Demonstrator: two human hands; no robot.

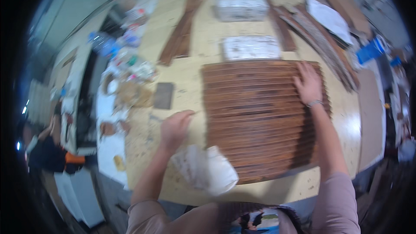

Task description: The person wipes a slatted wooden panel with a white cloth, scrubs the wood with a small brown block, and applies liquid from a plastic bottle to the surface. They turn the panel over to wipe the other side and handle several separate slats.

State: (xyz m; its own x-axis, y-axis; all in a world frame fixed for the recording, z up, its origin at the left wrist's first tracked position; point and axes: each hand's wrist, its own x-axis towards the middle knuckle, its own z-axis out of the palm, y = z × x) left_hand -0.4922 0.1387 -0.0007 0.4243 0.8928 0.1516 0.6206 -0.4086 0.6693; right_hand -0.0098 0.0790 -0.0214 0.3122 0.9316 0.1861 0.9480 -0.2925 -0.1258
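Observation:
A large brown panel of ribbed wood strips [260, 117] lies on the pale table in front of me. My right hand [310, 84] rests flat on its upper right part, fingers stretched out. Left of the panel, above the table, my left hand [174, 130] is closed with its fingertips pinched together toward the panel. Motion smears it, and whatever the pinch holds is too small to make out. A crumpled white cloth [221, 171] lies beside my left forearm and against the panel's lower left corner. Farther left sits a small dark grey square pad [164, 95].
Two white-wrapped blocks [252, 47] stand beyond the panel. Loose brown strips [184, 30] lie at the far left, with more strips [318, 39] at the far right. Plastic bottles [104, 44] and bags crowd the left edge. A blue container [370, 51] stands at right.

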